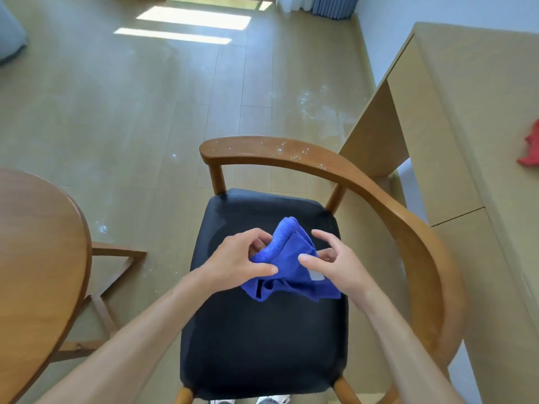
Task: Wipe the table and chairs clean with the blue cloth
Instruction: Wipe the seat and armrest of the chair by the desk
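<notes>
Nearest, two bare forearms reach in over the black padded seat [262,339] of a wooden chair [420,246]. Above the seat both hands hold the blue cloth [287,266], bunched and partly folded between them. The left hand [236,262] has its fingers curled into the cloth's left edge, thumb lying along the front. The right hand [335,263] pinches the right side with thumb against the fabric, its index finger raised and bent (a small grey tag shows on the cloth just under that thumb). The cloth's lower folds hang close to the seat; whether they touch it cannot be told.

To the left is the rim of the round wooden table [38,258], with angled legs beneath it. The chair's curved backrest rail [280,151] carries white specks, and similar white dust marks the wood floor [320,109] beyond it. On the right stands a pale wooden cabinet [455,118], a red object [530,153] lying on its top at the frame edge. Farthest off, sunlight patches fall on the floor.
</notes>
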